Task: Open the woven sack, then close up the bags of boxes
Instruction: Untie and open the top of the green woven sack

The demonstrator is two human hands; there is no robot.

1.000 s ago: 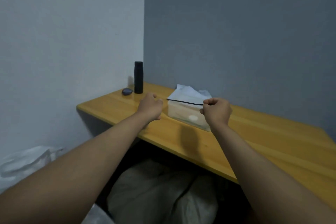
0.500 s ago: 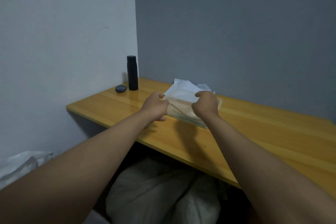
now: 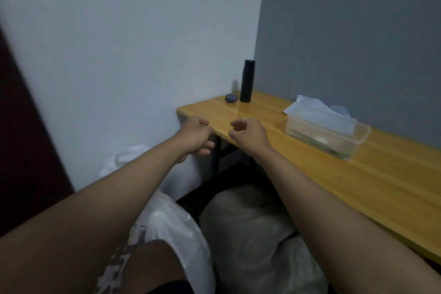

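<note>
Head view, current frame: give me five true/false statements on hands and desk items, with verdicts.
1. Both hands hold nothing. True: the left hand and right hand hang loosely curled in the air.
2. The black bottle lies on its side. False: it stands upright near the wall corner.
3. The clear box with tissue sits on the wooden desk. True.
4. The right hand rests on the clear box. False: it is apart from the box, near the desk's left end.
5. A greyish sack lies below the desk edge. True.
</note>
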